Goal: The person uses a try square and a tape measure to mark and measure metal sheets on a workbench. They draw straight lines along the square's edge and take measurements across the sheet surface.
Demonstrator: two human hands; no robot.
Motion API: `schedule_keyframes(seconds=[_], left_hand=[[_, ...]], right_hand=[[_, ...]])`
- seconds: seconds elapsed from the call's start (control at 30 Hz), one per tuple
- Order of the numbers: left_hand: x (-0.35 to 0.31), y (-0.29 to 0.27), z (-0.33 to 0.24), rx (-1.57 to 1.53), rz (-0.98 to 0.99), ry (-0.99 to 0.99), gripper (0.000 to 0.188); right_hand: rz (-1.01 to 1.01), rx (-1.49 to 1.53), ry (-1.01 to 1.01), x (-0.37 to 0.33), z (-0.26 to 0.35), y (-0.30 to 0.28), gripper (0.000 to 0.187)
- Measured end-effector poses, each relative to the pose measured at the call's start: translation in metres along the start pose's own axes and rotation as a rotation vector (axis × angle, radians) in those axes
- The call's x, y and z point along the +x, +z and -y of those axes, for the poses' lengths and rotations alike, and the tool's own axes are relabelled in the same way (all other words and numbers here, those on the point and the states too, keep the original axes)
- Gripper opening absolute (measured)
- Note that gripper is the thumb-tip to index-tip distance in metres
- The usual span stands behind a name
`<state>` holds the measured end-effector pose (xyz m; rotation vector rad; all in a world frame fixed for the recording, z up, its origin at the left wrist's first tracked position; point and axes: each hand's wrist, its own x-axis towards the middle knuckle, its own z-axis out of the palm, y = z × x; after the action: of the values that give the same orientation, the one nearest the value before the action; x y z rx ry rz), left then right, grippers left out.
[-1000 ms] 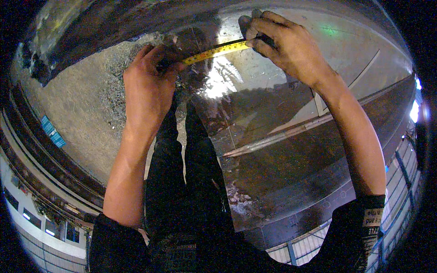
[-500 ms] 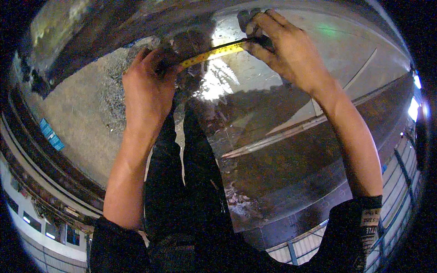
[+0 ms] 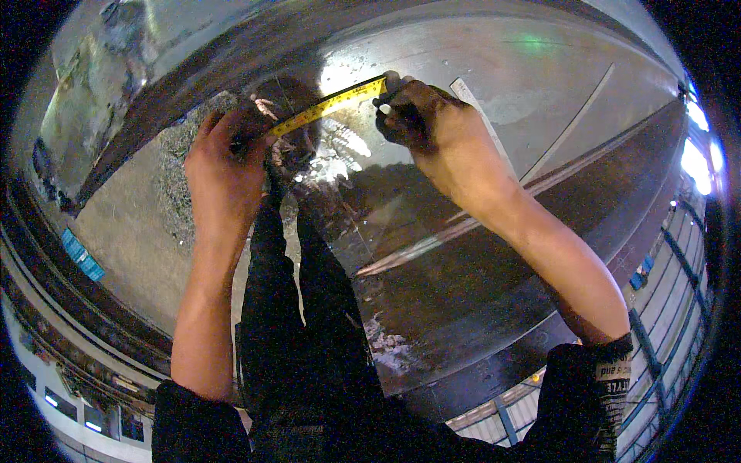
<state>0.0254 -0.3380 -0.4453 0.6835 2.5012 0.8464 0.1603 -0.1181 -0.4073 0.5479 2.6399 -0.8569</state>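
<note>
A yellow tape measure (image 3: 328, 108) is stretched between my two hands over a big curved metal surface (image 3: 463, 54). My left hand (image 3: 228, 162) is closed round its left end; the case, if it is there, is hidden by the fingers and shadow. My right hand (image 3: 440, 135) is closed at the other end, its darkened fingertips against the blade's tip. Among those fingers a small white tip shows, too small to name. The blade slants up to the right, beside a bright patch of light on the metal.
Two pale narrow strips (image 3: 571, 123) lie on the metal right of my right hand, one partly behind it. A long light streak (image 3: 417, 255) crosses the surface below. At left are rough brown ground (image 3: 131, 208) and a blue object (image 3: 82, 255). My dark-clothed legs (image 3: 309, 339) stand between.
My right hand has come down and left, turning at the wrist, with the tape's end beside its fingers. The left hand has shifted slightly left and down. The view has moved too, uncovering a pale strip.
</note>
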Motion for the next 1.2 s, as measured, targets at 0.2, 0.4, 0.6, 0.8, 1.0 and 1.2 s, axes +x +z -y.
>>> schedule_keyframes(seconds=[0.2, 0.4, 0.6, 0.8, 1.0, 1.2], left_hand=[[0.001, -0.001, -0.004, -0.047, 0.051, -0.051, 0.019], [0.002, -0.002, -0.003, 0.007, 0.056, -0.028, 0.020], [0.002, -0.003, -0.005, -0.008, 0.077, -0.085, 0.023], [0.002, -0.008, -0.009, 0.024, 0.104, -0.071, 0.023], [0.005, -0.011, -0.006, 0.086, 0.130, -0.072, 0.030], [0.001, -0.005, -0.004, -0.007, 0.062, -0.018, 0.021]], right_hand=[[0.002, -0.080, 0.058, 0.009, 0.009, 0.009, 0.030], [-0.097, 0.114, 0.114, 0.005, 0.015, 0.019, 0.028], [-0.152, 0.046, 0.143, 0.005, 0.017, 0.026, 0.030], [-0.095, 0.073, 0.136, 0.008, 0.016, 0.024, 0.027], [-0.084, 0.123, 0.149, 0.005, 0.012, 0.025, 0.025], [-0.061, 0.213, 0.190, 0.000, 0.010, 0.021, 0.024]])
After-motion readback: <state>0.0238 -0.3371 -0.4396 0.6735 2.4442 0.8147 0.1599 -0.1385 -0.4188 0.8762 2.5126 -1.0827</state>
